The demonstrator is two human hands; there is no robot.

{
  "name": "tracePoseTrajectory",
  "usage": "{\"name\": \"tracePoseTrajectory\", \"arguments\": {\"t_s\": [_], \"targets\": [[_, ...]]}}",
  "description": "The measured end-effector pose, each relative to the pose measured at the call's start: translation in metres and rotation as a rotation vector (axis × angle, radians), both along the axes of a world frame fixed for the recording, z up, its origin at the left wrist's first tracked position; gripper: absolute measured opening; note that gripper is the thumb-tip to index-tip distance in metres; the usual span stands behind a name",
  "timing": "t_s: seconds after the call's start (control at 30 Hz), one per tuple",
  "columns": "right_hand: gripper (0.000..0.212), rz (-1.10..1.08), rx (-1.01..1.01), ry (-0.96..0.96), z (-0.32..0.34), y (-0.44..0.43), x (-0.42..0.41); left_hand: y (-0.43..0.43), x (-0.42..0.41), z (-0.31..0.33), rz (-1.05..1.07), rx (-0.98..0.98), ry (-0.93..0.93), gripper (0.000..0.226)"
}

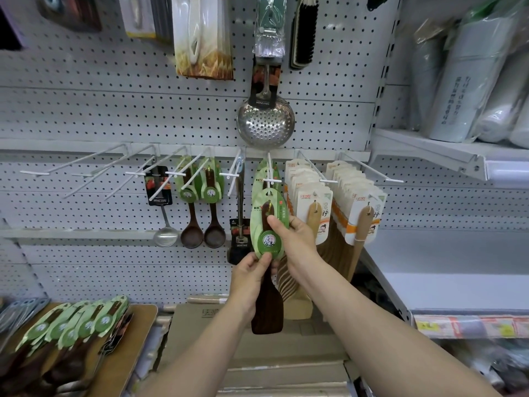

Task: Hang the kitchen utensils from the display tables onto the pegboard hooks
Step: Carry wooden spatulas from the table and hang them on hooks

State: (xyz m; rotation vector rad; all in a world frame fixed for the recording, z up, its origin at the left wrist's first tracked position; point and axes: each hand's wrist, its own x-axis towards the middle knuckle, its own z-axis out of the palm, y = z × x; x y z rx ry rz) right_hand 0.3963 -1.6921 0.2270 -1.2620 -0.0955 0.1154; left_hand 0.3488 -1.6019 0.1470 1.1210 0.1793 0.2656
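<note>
The dark wooden spatula [267, 308] wears a green leaf-shaped card [269, 227] with a round white logo and is held upright in front of the pegboard [86, 116], its blade hanging down. The left hand [252, 270] pinches the card's lower tip, and the right hand [297, 239] grips its right edge with the thumb pressed on the front. The card's hole sits just below the tip of a white hook [269, 170] that carries more green cards; whether it is threaded on cannot be told. The handle is mostly hidden by the card and hands. Pale wooden spatulas [312, 216] crowd the right side, tongs [240, 196] hang just left, and a steel skimmer [264, 124] hangs above. Bare hooks [71, 167] jut out further left, and more carded spatulas [77, 325] lie on the display table [143, 313].
</note>
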Motion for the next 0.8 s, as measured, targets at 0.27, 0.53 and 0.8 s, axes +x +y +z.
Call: {"name": "tracePoseTrajectory", "arguments": {"t_s": [0.27,0.53,0.8], "targets": [[0.015,0.033,0.011,-0.007,0.000,0.004,0.000,0.001,-0.006,0.001,0.058,-0.012,-0.002,0.019],[0.020,0.040,0.003,0.000,-0.005,-0.004,0.001,-0.004,-0.011,0.002,0.079,0.067,0.025,0.016],[0.020,0.053,-0.052,-0.001,-0.006,-0.005,0.008,-0.009,-0.007,-0.001,0.081,0.042,0.041,0.017]]}}
